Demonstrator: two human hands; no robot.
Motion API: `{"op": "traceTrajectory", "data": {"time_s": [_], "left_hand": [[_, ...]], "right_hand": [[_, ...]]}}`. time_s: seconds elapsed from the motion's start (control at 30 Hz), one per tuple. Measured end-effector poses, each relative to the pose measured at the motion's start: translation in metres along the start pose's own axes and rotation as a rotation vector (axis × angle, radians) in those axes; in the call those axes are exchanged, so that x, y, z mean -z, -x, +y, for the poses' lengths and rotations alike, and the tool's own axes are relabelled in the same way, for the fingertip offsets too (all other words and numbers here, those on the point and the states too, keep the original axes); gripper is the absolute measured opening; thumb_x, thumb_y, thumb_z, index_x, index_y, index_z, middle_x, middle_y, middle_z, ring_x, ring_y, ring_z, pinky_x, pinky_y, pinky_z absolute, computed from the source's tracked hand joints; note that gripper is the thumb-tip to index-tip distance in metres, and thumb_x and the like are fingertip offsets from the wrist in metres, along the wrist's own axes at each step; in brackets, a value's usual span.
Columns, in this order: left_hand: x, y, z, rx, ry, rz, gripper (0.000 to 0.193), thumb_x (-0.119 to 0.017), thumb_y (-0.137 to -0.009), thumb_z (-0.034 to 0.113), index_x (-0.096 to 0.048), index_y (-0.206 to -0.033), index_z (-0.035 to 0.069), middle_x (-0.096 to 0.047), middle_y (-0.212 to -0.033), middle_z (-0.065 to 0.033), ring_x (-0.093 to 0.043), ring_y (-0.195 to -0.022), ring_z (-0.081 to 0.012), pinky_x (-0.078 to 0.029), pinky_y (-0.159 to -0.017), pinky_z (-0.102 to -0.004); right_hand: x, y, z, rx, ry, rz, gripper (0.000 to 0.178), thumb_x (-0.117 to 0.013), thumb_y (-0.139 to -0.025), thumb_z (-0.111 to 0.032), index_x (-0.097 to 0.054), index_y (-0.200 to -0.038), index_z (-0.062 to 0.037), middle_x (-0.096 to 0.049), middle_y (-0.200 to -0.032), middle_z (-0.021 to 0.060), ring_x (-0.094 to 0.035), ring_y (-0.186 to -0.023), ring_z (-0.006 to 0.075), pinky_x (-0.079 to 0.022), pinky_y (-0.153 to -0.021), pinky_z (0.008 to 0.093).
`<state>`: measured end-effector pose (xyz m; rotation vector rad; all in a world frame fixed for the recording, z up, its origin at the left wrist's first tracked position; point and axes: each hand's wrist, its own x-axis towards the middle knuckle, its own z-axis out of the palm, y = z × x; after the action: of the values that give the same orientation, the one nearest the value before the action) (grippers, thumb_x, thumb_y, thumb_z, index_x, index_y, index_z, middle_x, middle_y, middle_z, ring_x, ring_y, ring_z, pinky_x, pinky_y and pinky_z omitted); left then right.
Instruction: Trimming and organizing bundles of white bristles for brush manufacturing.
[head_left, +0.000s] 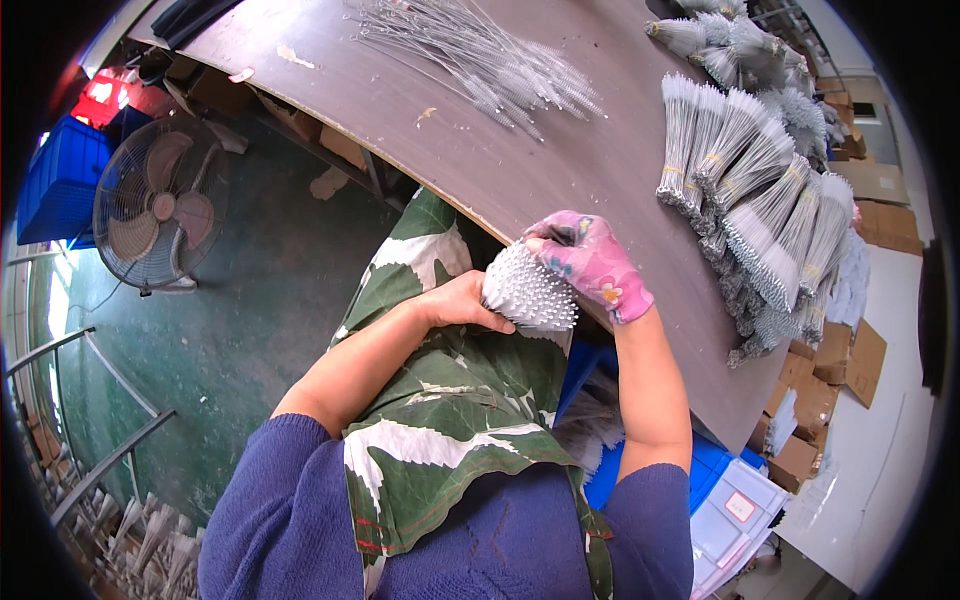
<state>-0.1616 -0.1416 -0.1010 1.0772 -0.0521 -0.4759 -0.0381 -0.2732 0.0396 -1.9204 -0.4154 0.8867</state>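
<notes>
Left hand (462,302), bare, wraps the left and near side of a brush bundle (530,290), thumb along its lower edge, grip closed. Right hand (594,266), in a pink flowered glove, has fingers bent against the bundle's upper right rim; whether thumb and finger pinch one tip or just press the side, I can't tell from this angle. Bundle sits between my two hands, over my lap, just off the table edge, white tips turned up at me.

Risk, as I judge it: if my left hand slackens, thin stems could slide unevenly or spill onto my apron (440,390) or the floor (260,290). Too hard a push from the glove could bend outer tips. Knocking the table edge could skew the lot.

Further out: table (600,170) has loose brushes (480,65) lying at its far side, well apart from my hands. Tied bundles (745,180) crowd its right side, some overlapping; a bump there could tip them. Blue bin (706,468) below right, near my right elbow. Cardboard boxes (886,226) beyond the bundles. Off left, a fan (162,207) on the green floor, blue crate (62,175) behind it.
</notes>
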Motion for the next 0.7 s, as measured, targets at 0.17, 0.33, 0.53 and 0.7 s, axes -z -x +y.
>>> {"op": "traceTrajectory", "data": {"time_s": [0.17, 0.33, 0.53, 0.7], "left_hand": [[-0.002, 0.003, 0.004, 0.011, -0.024, -0.027, 0.039, -0.079, -0.067, 0.006, -0.064, -0.103, 0.002, -0.066, -0.097, -0.0011, -0.057, -0.093, -0.0101, -0.044, -0.089, -0.0275], [-0.008, 0.001, 0.0, -0.027, -0.049, 0.012, 0.049, -0.08, -0.066, 0.01, -0.06, -0.11, 0.001, -0.065, -0.103, -0.0035, -0.057, -0.097, -0.0118, -0.043, -0.092, -0.0295], [-0.005, 0.005, 0.006, 0.03, -0.162, 0.01, 0.06, -0.081, -0.063, 0.016, -0.055, -0.115, -0.001, -0.063, -0.108, -0.0083, -0.056, -0.103, -0.0158, -0.041, -0.095, -0.0303], [-0.003, 0.002, 0.004, 0.045, -0.108, -0.023, 0.061, -0.081, -0.064, 0.014, -0.054, -0.118, 0.001, -0.062, -0.111, -0.0059, -0.055, -0.104, -0.0145, -0.04, -0.096, -0.0295]], "right_hand": [[-0.001, -0.007, -0.023, 0.034, 0.519, -0.126, 0.018, -0.063, -0.079, -0.013, -0.065, -0.09, 0.001, -0.066, -0.082, 0.0106, -0.061, -0.077, 0.0168, -0.047, -0.072, 0.0297], [-0.018, 0.004, -0.003, 0.467, 0.879, 0.21, 0.015, -0.061, -0.075, -0.014, -0.059, -0.085, -0.0034, -0.059, -0.079, 0.0162, -0.061, -0.078, 0.0322, -0.048, -0.069, 0.0376], [0.06, 0.029, -0.073, 0.603, 0.148, 0.975, 0.014, -0.057, -0.09, -0.018, -0.058, -0.082, -0.0068, -0.054, -0.071, -0.0014, -0.053, -0.062, 0.0094, -0.044, -0.057, 0.0231], [0.095, -0.01, -0.075, 0.516, -0.605, 1.069, 0.007, -0.059, -0.087, -0.014, -0.062, -0.09, -0.0072, -0.059, -0.074, 0.0011, -0.051, -0.056, 0.0045, -0.035, -0.04, 0.0158]]}}
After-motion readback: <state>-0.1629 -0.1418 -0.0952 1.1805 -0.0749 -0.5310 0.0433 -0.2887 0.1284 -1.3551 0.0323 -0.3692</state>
